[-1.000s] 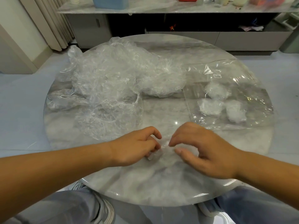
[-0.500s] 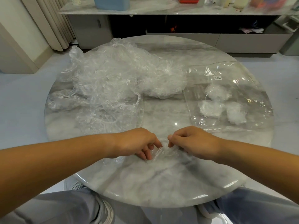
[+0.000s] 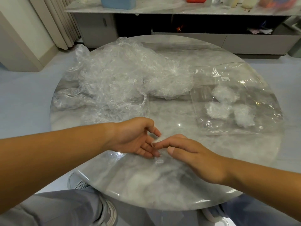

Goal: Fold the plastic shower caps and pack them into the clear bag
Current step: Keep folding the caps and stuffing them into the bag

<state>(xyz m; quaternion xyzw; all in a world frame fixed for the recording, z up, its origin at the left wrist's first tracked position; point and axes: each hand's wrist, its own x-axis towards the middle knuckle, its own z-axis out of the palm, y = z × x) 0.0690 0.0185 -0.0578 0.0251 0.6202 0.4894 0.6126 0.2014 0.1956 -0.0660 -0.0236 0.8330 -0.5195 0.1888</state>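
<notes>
The left hand (image 3: 135, 137) and right hand (image 3: 198, 160) are meeting fingertip to fingertip near the table's (image 3: 211, 180) near edge, fingers lying straight, touching a small folded shower cap (image 3: 157, 140).

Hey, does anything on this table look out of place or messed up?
Nothing spilled or damaged. The loose pile of shower caps sprawls over the far left of the table, and one crumpled edge seems to hang past the rim.
</notes>
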